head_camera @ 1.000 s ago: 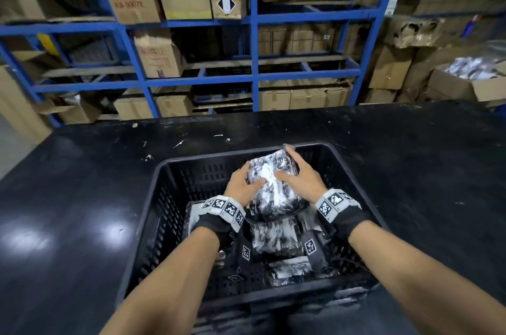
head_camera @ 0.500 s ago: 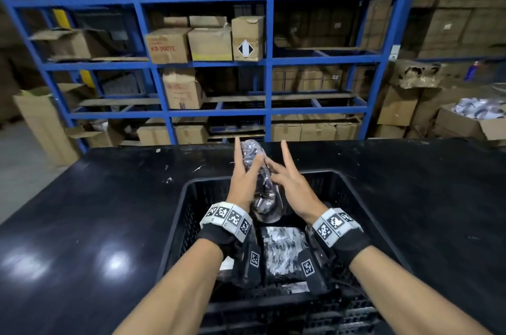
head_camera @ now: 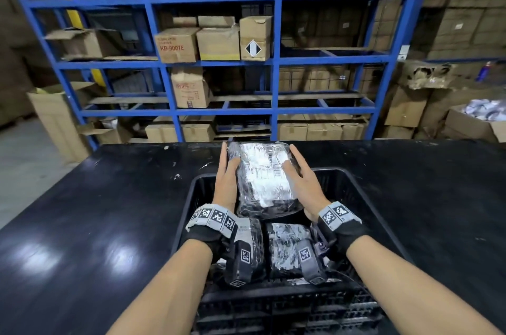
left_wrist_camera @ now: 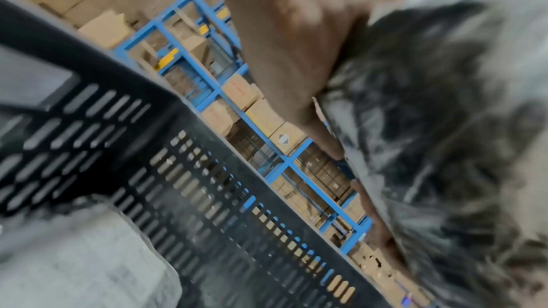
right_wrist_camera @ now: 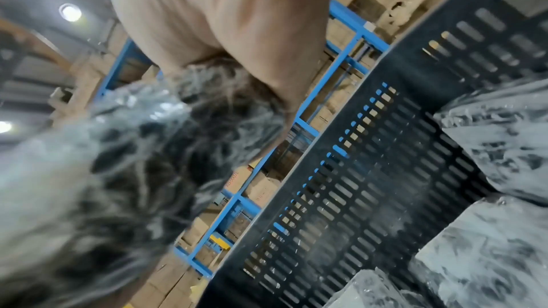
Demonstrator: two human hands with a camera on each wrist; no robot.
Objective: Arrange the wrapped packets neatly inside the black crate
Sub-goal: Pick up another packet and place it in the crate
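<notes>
A black slotted crate [head_camera: 191, 197] sits on the black table. Both hands hold one plastic-wrapped packet [head_camera: 264, 178] with a white label up, above the crate's far half. My left hand [head_camera: 229, 159] grips its left edge and my right hand [head_camera: 298, 167] its right edge, thumbs on top and fingers along the sides and beneath. In the left wrist view the left hand [left_wrist_camera: 296, 43] lies against the packet [left_wrist_camera: 444, 125] over the crate wall [left_wrist_camera: 178, 172]. The right wrist view shows the right hand [right_wrist_camera: 237, 20] on the packet [right_wrist_camera: 118, 172]. Other packets [head_camera: 284, 247] lie in the crate's near half.
The black table [head_camera: 109, 211] stretches wide on both sides of the crate. Behind it stands blue shelving [head_camera: 275, 88] stacked with cartons. An open carton [head_camera: 482, 126] with more wrapped packets sits at the far right, and a tall carton [head_camera: 54, 121] on the floor at the left.
The packet was picked up from inside the crate, stood on edge between the hands, and has now turned label-up, held by both edges above the crate's far half.
</notes>
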